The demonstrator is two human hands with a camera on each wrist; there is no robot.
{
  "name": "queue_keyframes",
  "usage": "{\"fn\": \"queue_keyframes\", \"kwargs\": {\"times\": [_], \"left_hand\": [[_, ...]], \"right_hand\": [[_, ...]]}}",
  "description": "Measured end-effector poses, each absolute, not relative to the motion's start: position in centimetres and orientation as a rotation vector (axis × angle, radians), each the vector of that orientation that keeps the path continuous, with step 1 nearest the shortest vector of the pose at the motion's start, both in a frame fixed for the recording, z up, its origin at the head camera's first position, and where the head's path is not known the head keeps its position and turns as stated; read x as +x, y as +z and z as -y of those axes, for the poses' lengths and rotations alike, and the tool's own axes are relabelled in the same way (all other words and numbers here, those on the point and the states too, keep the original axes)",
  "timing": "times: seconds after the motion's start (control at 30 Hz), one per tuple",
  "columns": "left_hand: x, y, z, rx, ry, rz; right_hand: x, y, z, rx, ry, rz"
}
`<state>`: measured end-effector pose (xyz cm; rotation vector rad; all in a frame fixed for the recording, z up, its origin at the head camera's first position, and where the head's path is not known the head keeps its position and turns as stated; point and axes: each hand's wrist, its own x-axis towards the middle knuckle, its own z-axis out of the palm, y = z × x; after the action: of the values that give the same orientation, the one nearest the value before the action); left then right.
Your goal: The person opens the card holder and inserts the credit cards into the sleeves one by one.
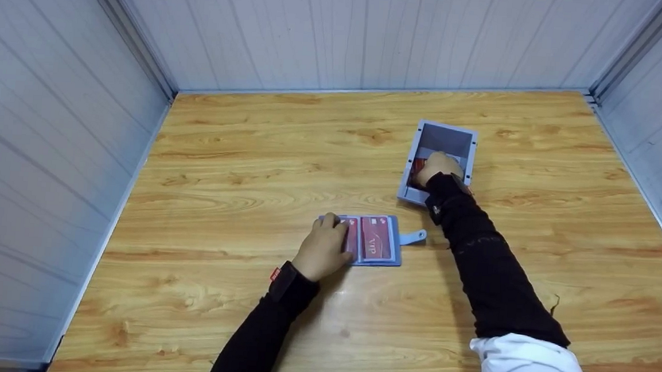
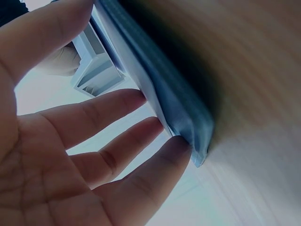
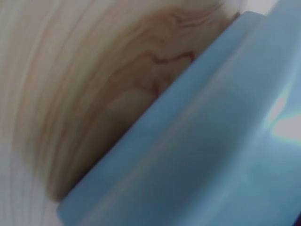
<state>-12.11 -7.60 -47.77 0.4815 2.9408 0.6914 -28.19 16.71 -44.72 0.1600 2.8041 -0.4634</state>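
Note:
A blue card holder point(image 1: 397, 253) lies open on the table, with red cards point(image 1: 376, 239) behind clear sleeves and a snap strap point(image 1: 413, 237) out to the right. My left hand point(image 1: 322, 249) rests on its left part, the fingertips touching it and the thumb near its lower edge; in the left wrist view the fingertips press the holder's point(image 2: 181, 106) inner side. My right hand point(image 1: 438, 168) reaches down into a grey box point(image 1: 449, 126), beside something red point(image 1: 418, 164) inside. Its fingertips are hidden there. The box's wall point(image 3: 188, 141) fills most of the right wrist view.
Both things stand on a wood-grain table point(image 1: 241, 146). White panel walls point(image 1: 340, 37) rise behind it and along the left and right sides. The box stands behind and to the right of the card holder.

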Motion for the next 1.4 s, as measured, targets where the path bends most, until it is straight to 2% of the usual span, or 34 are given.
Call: {"fn": "queue_keyframes", "kwargs": {"times": [0.73, 1.2, 1.4], "left_hand": [[-12.3, -48.1, 7.5, 0.482, 0.69, -2.942], [-12.2, -47.9, 7.6, 0.486, 0.696, -2.94], [-12.2, -47.7, 7.5, 0.477, 0.673, -2.944]], "right_hand": [[-28.0, -44.2, -17.1, 0.092, -0.478, -2.872], [-28.3, -42.5, -17.9, 0.153, -0.729, -2.889], [-27.9, -41.4, -18.9, 0.194, -0.992, -2.815]]}}
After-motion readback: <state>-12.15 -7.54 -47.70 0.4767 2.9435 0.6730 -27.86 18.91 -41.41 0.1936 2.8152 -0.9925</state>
